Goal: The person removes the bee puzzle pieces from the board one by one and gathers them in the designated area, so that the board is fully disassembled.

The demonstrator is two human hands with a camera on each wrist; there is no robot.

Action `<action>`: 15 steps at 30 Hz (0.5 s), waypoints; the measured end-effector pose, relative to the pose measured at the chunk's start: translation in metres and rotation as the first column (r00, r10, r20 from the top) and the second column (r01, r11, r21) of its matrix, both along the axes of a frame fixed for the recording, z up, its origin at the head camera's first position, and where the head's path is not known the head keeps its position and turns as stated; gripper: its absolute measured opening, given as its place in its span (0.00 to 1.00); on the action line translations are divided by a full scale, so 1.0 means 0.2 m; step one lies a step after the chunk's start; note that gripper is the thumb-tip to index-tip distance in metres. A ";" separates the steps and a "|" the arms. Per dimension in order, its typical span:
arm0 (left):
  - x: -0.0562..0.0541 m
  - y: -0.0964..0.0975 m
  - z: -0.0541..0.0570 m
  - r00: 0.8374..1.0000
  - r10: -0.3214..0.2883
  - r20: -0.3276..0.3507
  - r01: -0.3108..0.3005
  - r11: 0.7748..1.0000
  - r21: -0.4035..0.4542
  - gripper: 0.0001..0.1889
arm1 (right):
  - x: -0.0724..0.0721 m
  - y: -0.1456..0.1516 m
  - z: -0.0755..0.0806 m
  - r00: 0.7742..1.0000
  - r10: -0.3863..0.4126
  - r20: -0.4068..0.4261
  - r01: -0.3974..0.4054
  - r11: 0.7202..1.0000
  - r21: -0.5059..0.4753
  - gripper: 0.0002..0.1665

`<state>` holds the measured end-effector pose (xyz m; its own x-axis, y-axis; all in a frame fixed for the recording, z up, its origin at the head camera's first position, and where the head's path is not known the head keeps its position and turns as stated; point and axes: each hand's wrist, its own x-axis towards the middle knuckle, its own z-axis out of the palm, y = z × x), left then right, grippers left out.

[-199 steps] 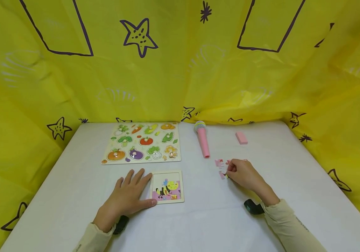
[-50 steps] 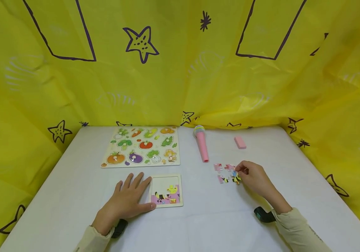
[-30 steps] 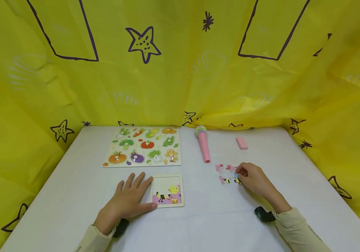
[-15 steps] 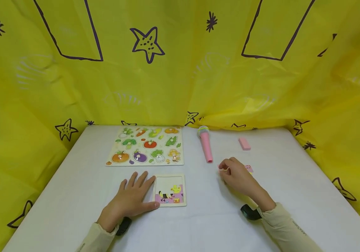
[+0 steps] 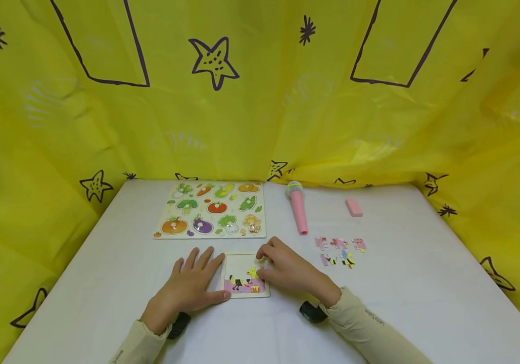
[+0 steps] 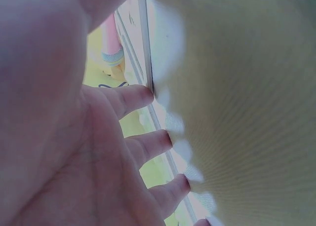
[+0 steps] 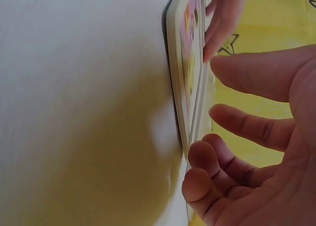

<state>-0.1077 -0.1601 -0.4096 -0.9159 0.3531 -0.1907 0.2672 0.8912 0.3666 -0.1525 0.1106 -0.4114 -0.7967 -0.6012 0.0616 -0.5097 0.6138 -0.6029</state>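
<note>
My left hand (image 5: 189, 285) lies on the left side of the bee puzzle tray (image 5: 241, 261), fingers spread wide and pointing far, palm arched off the white table (image 5: 287, 333), fingertips set down; the thumb lies across the tray's near left corner, the index finger beside its far left one. My right forearm slants in from near right, and my right hand (image 5: 289, 265) hangs at the tray's right edge, back upward, fingers loosely bent, thumb and index finger apart with a gap between them. I cannot tell whether the thumb touches the tray. Bee pieces fill the tray's near part. To the right, well apart from my right hand, five loose pieces (image 5: 339, 243) lie in two rows, the pink microphone (image 5: 299, 210) far left of them.
</note>
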 end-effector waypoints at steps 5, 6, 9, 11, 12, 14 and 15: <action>0.00 0.00 -0.01 1.000 0.002 0.000 -0.002 1.000 -0.006 0.50 | 0.02 -0.06 -0.01 0.999 0.029 0.026 -0.030 0.999 0.038 0.16; 0.00 0.00 -0.01 1.000 0.002 0.002 -0.002 1.000 -0.005 0.50 | 0.02 -0.07 -0.01 0.999 0.033 0.033 -0.034 0.999 0.039 0.17; 0.00 0.00 -0.01 1.000 0.001 0.001 -0.001 1.000 0.003 0.50 | 0.03 -0.08 -0.01 0.998 0.047 0.044 -0.049 0.998 0.046 0.16; 0.00 0.00 -0.01 1.000 -0.001 -0.003 0.001 1.000 0.006 0.49 | 0.03 -0.09 -0.01 0.997 0.063 0.041 -0.065 0.997 0.050 0.14; 0.00 0.00 -0.01 1.000 -0.002 -0.006 0.002 1.000 0.004 0.49 | 0.02 -0.09 -0.01 0.997 0.072 0.038 -0.074 0.996 0.053 0.12; 0.00 0.00 -0.01 1.000 -0.004 -0.014 0.004 1.000 0.001 0.49 | 0.02 -0.09 -0.01 0.995 0.094 0.020 -0.095 0.993 0.063 0.10; 0.00 0.00 -0.01 1.000 -0.005 -0.017 0.005 1.000 -0.002 0.49 | 0.02 -0.10 -0.01 0.994 0.104 0.010 -0.105 0.992 0.067 0.09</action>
<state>-0.1083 -0.1606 -0.4118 -0.9173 0.3574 -0.1756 0.2780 0.8904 0.3605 -0.1491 0.0913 -0.4139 -0.7296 -0.6838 0.0132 -0.5692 0.5964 -0.5660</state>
